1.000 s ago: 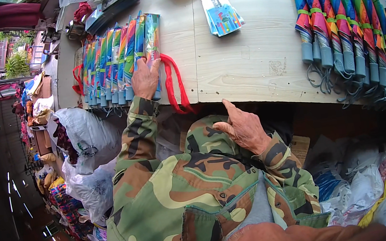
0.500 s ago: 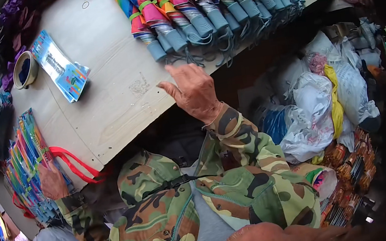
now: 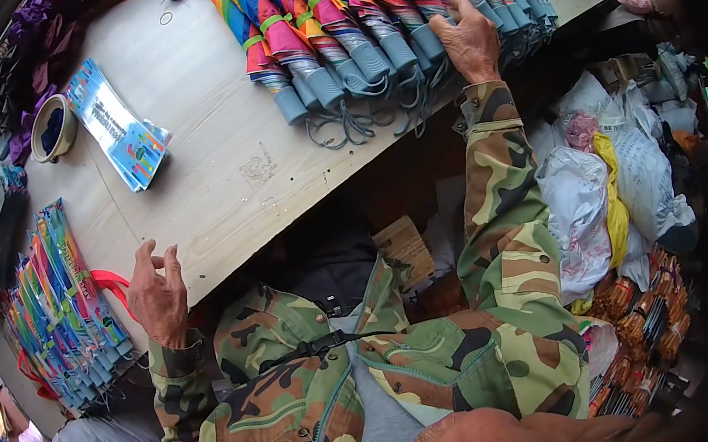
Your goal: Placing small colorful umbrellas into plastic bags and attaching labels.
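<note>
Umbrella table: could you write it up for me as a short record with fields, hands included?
Surface: pale table
Right group: row of rolled rainbow umbrellas with green bands and blue-grey handles
Left group: bundled colourful umbrellas, apparently in clear sleeves
Right hand: fingers at the right group's handles; grip unclear
Left hand: open, seemingly empty, near a red strap
Between groups: printed blue-and-white stack
Beside stack: bowl holding dark cloth
</note>
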`<move>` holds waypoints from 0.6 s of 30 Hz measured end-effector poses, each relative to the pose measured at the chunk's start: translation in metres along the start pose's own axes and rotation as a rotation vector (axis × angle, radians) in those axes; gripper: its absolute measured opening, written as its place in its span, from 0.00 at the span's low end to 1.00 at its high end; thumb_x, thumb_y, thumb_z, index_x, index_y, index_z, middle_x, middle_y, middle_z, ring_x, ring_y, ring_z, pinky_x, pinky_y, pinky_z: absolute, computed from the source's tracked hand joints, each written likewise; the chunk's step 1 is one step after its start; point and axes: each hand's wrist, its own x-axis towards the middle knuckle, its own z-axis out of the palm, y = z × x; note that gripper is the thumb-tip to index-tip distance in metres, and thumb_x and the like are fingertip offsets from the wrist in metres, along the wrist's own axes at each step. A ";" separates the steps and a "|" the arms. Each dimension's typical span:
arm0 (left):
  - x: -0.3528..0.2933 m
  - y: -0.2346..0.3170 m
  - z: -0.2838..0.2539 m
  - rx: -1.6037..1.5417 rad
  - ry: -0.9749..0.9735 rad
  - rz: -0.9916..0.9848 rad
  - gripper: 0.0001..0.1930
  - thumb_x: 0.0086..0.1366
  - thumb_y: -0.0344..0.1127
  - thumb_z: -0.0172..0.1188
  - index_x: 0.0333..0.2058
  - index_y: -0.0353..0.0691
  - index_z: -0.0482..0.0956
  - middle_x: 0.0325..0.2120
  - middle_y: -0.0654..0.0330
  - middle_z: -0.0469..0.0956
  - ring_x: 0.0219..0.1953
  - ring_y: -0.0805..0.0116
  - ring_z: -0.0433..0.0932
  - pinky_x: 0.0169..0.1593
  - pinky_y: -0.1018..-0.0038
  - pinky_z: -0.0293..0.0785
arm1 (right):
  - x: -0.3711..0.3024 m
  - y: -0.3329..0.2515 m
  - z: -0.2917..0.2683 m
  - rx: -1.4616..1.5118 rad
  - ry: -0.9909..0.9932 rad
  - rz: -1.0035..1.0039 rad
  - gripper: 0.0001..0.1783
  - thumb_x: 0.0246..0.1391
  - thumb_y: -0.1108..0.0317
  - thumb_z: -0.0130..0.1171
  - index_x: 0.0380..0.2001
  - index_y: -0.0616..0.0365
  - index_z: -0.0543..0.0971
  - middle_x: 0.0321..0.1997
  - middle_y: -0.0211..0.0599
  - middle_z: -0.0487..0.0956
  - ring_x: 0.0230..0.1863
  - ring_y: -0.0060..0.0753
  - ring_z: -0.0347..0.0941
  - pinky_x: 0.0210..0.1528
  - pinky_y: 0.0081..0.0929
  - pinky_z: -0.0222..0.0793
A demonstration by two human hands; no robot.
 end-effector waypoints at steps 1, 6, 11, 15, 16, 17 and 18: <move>0.001 0.009 0.007 -0.082 -0.023 0.045 0.20 0.73 0.40 0.69 0.56 0.34 0.81 0.30 0.54 0.86 0.23 0.65 0.80 0.30 0.66 0.76 | 0.002 -0.001 -0.004 0.202 -0.043 0.096 0.32 0.58 0.55 0.71 0.63 0.55 0.83 0.47 0.47 0.89 0.50 0.52 0.86 0.57 0.43 0.81; 0.003 0.062 0.030 -0.588 -0.253 0.008 0.22 0.76 0.43 0.67 0.59 0.31 0.79 0.33 0.53 0.86 0.33 0.68 0.82 0.39 0.70 0.78 | -0.052 -0.065 -0.040 1.208 -0.193 0.332 0.24 0.69 0.71 0.68 0.62 0.75 0.80 0.50 0.34 0.86 0.49 0.17 0.80 0.54 0.16 0.75; 0.022 0.108 0.055 -1.342 -0.571 -0.076 0.43 0.75 0.64 0.63 0.69 0.28 0.67 0.51 0.49 0.84 0.53 0.61 0.84 0.60 0.65 0.79 | -0.172 -0.148 -0.034 1.498 -0.396 0.407 0.28 0.69 0.70 0.70 0.66 0.72 0.76 0.56 0.38 0.85 0.53 0.22 0.80 0.60 0.23 0.76; 0.031 0.130 0.060 -1.709 -0.710 -0.166 0.42 0.72 0.63 0.67 0.67 0.31 0.68 0.52 0.48 0.84 0.53 0.61 0.85 0.60 0.61 0.81 | -0.263 -0.190 -0.012 1.703 -0.674 0.482 0.30 0.67 0.72 0.72 0.67 0.70 0.73 0.57 0.40 0.84 0.57 0.26 0.80 0.62 0.26 0.77; 0.030 0.124 0.060 -1.659 -0.682 -0.234 0.34 0.73 0.55 0.67 0.63 0.32 0.70 0.47 0.50 0.85 0.49 0.62 0.86 0.56 0.64 0.82 | -0.274 -0.197 -0.011 1.694 -0.732 0.483 0.29 0.67 0.70 0.72 0.66 0.69 0.74 0.55 0.39 0.85 0.56 0.25 0.81 0.61 0.25 0.77; 0.028 0.119 0.060 -1.611 -0.650 -0.301 0.27 0.74 0.48 0.68 0.59 0.32 0.73 0.43 0.52 0.86 0.45 0.64 0.87 0.52 0.66 0.84 | -0.280 -0.202 -0.011 1.683 -0.794 0.481 0.28 0.68 0.69 0.72 0.65 0.69 0.75 0.53 0.37 0.86 0.55 0.24 0.81 0.60 0.25 0.78; 0.028 0.115 0.054 -1.510 -0.646 -0.335 0.15 0.73 0.36 0.65 0.51 0.34 0.76 0.36 0.55 0.86 0.39 0.67 0.87 0.47 0.70 0.85 | -0.272 -0.193 -0.013 1.479 -0.874 0.301 0.28 0.68 0.64 0.73 0.63 0.68 0.77 0.48 0.35 0.86 0.50 0.21 0.82 0.57 0.23 0.78</move>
